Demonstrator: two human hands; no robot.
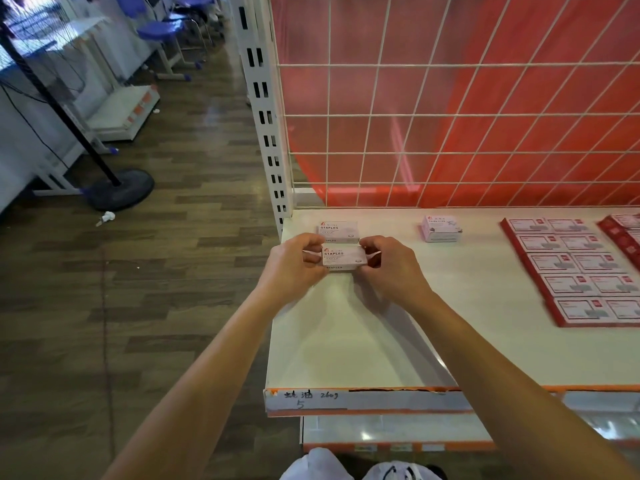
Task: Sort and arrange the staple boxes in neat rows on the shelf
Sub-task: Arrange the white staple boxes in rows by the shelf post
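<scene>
The staple box [344, 258] in hand sits in the middle left of the frame, low over the shelf [346, 341], just in front of a second staple box [338, 231] that lies flat near the back left corner. Whether it already rests on the shelf is unclear. The left grip [294, 268] and right grip [388, 268] each pinch one short end of it, fingers curled.

The job looks barely begun: one box placed, this one being lined up as the start of a column. A third pale box [440, 229] stands apart to the right, still to be brought over. All three are closed, so their contents stay hidden. Red packs [571, 268] already lie in tidy pairs at the right edge.
</scene>
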